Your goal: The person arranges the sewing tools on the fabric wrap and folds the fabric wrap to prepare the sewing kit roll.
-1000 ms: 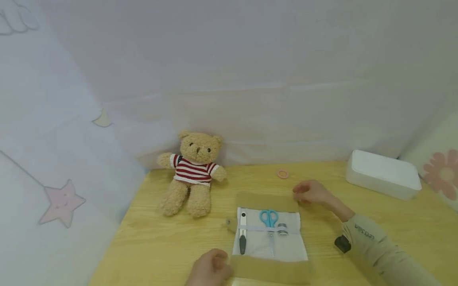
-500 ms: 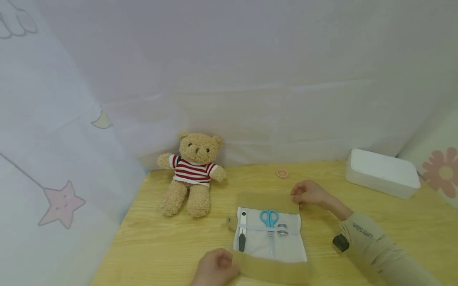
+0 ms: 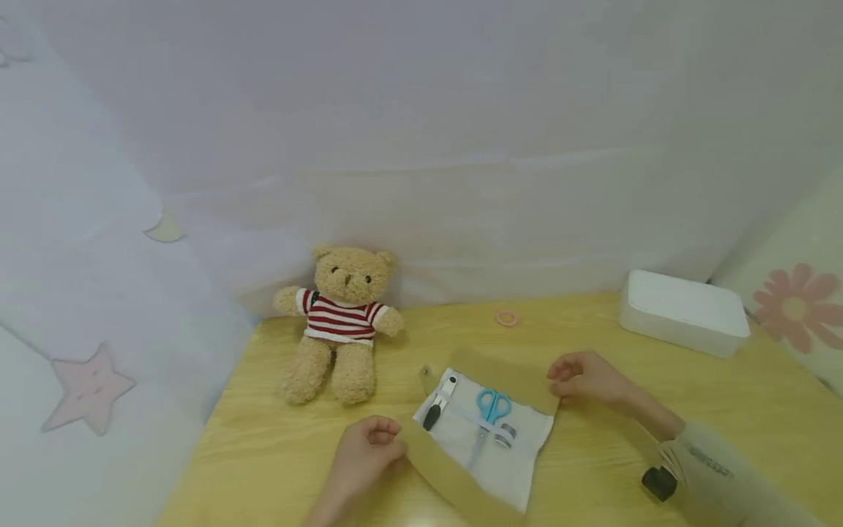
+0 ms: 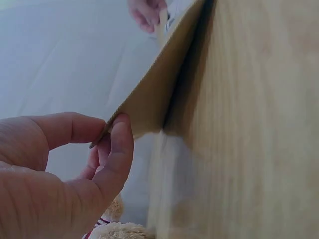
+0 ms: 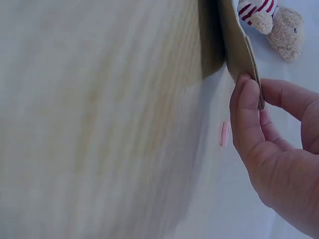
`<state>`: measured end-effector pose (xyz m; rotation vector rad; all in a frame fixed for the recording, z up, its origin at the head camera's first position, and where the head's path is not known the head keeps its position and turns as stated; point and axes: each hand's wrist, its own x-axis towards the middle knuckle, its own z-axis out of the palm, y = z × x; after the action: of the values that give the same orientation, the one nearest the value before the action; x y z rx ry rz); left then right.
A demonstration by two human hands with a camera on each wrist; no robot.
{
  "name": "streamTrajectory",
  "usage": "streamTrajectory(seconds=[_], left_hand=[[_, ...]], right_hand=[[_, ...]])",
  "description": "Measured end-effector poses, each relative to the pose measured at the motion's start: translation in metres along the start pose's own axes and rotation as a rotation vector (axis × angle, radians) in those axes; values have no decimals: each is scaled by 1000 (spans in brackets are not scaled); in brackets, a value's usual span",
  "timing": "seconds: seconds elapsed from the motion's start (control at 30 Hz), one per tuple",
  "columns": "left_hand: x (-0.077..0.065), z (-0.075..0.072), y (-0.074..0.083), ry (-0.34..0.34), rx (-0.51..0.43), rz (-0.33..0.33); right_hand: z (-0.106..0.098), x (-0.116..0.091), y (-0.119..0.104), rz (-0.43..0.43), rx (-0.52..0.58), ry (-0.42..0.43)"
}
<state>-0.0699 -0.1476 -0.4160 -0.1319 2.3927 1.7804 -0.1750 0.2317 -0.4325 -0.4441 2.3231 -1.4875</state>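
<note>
A tan fabric roll (image 3: 514,377) with a white lining lies unfolded and turned at an angle in the head view. Across its lining an elastic strap holds a dark-handled tool (image 3: 441,402), blue-handled scissors (image 3: 494,406) and a small grey spool (image 3: 505,436). My left hand (image 3: 365,454) pinches the roll's near-left corner between thumb and fingers, which the left wrist view shows lifted off the table. At the far-right corner my right hand (image 3: 586,380) pinches the tan cloth (image 5: 241,52), its edge raised too.
A teddy bear (image 3: 342,322) in a striped shirt sits at the back left. Near the table's back edge lies a pink ring (image 3: 506,318). A white lidded box (image 3: 685,311) stands at the back right. A small tab (image 3: 425,372) sticks out beside the roll.
The roll has turned clockwise and its near edge has come up. My left hand has moved up and left with its corner; the right hand has shifted slightly right and down.
</note>
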Motion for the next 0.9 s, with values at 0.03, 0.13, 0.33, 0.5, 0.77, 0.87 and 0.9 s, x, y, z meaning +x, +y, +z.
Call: streamTrajectory(seconds=[0.03,0.13,0.33,0.5,0.77,0.87,0.9], left_hand=[[5,-1,1,-9,-12,0],[23,-5,3,-59,14,33],[59,-9,3,-145,101,151],[81,-2,2,-218,129,164],[109,16,3,-228,252,165],[116,21,5,-212,340,198],[118,22,6,-207,368,210]], right_hand=[[0,-6,2,-3,12,-16],[1,-26,5,-19,46,-76],[15,-64,6,-71,126,-185],[26,-89,8,-79,210,-238],[40,-114,15,-5,177,-190],[42,-119,15,7,154,-154],[42,-120,15,3,146,-146]])
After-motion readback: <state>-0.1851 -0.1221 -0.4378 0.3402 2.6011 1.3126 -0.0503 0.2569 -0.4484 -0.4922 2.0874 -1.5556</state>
